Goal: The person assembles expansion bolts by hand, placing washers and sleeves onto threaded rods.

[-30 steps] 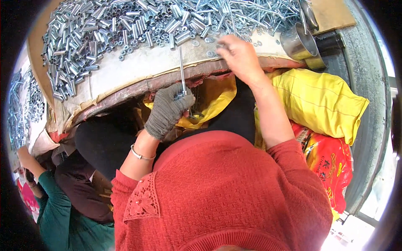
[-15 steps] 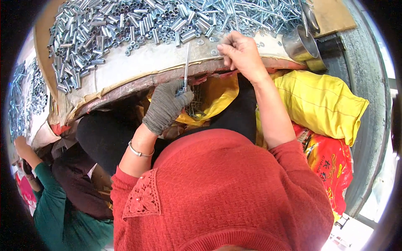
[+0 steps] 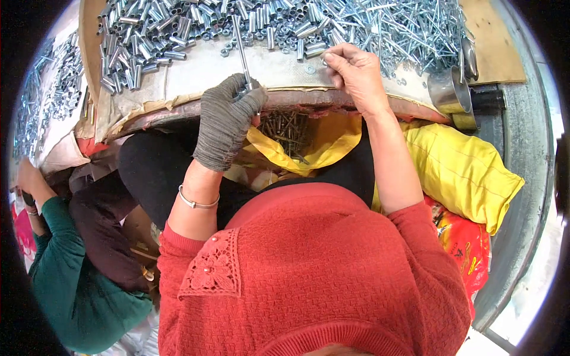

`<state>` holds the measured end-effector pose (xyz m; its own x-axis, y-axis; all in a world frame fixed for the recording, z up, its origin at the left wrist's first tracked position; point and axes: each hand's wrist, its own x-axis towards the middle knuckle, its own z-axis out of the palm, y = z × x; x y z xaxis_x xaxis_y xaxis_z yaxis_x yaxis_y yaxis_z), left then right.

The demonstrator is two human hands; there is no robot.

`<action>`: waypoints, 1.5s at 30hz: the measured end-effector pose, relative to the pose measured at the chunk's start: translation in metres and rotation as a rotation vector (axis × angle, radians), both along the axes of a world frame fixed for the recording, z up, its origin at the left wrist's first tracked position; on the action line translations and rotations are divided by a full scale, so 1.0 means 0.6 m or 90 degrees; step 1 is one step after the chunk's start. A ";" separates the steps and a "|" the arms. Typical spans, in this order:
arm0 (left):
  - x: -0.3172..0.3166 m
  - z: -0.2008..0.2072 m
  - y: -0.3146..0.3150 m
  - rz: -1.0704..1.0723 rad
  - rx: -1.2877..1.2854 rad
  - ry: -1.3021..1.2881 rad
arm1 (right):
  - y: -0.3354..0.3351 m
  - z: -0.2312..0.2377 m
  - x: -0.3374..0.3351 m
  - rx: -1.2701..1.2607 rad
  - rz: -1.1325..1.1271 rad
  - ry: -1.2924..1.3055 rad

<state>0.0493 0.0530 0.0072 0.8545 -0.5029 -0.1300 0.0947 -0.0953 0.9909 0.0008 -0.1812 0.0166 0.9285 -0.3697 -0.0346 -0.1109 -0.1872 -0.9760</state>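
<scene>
My left hand (image 3: 228, 118), in a grey knit glove, is closed around a long thin metal bolt (image 3: 242, 53). The bolt stands out above the fist, its tip toward the heap of metal sleeves (image 3: 145, 41) on the table. My bare right hand (image 3: 360, 77) hovers over the table's near edge, thumb and forefinger pinched together. What sits between those fingertips is too small to make out. Just left of them a flat washer (image 3: 309, 69) lies on the pale tabletop (image 3: 202, 65). Small nuts (image 3: 285, 45) are scattered along the heap's near side.
Long screws (image 3: 409, 35) pile up at the right, beside metal cups (image 3: 452, 95). A yellow bag (image 3: 303, 155) holding metal pieces hangs open below the edge. A full yellow sack (image 3: 463, 166) lies right, over a red bag (image 3: 466, 249). A green-sleeved person (image 3: 83, 279) works at left.
The view has shifted, so the table appears lower and farther right. My left hand has tilted the bolt leftward. My right hand stays pinched near the washers.
</scene>
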 end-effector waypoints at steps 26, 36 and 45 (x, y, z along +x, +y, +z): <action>-0.013 -0.004 -0.008 -0.011 0.054 -0.004 | -0.105 0.016 -0.066 -0.337 -0.181 -0.102; -0.029 -0.011 -0.035 -0.068 0.052 0.001 | -0.290 0.139 -0.188 -0.545 -0.550 -0.068; -0.046 -0.025 -0.043 -0.199 0.052 0.002 | -0.205 -0.015 -0.135 -0.314 -0.316 -0.108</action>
<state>0.0216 0.0275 -0.0076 0.6593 -0.7291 -0.1838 0.0514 -0.2002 0.9784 -0.0804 -0.3042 0.0077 0.6242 -0.6853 0.3753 -0.1511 -0.5772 -0.8025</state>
